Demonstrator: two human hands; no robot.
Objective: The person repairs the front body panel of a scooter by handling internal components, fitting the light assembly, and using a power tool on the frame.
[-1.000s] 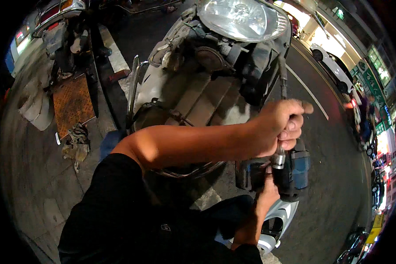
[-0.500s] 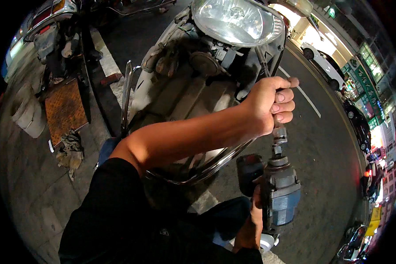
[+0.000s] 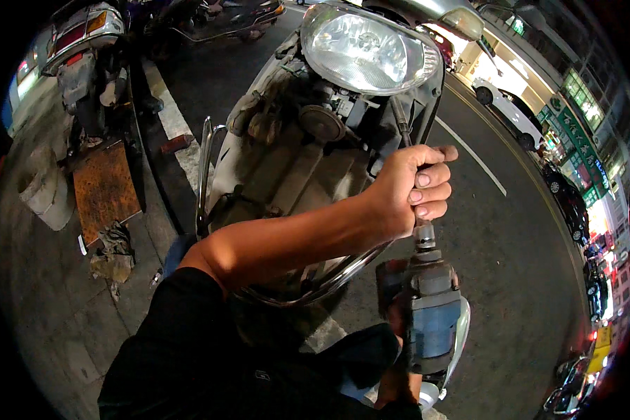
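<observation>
My left hand [image 3: 416,189] is closed round a long metal extension bar [image 3: 402,115], which runs from below the exposed headlight [image 3: 364,49] of a partly stripped scooter [image 3: 308,175] down past my fist. A metal socket piece [image 3: 424,234] shows just under the fist, against the nose of a cordless impact wrench [image 3: 430,325] with a grey and blue housing. My right hand [image 3: 397,329], mostly hidden behind the housing, is on that wrench's grip, under its dark battery block. A silver body panel [image 3: 458,332] shows behind the tool.
Another scooter [image 3: 84,91] stands at upper left, beside a rusty plate [image 3: 101,182], a white bucket [image 3: 42,199], crumpled rags [image 3: 112,255] and a kerb. More scooters [image 3: 217,21] are parked behind. The road at right holds a white car [image 3: 507,112] and dark cars [image 3: 567,203] along lit shopfronts.
The impact wrench has swung upright and moved up, its nose now meeting the socket piece below my left fist. My left hand has shifted slightly left in view, still gripping the bar.
</observation>
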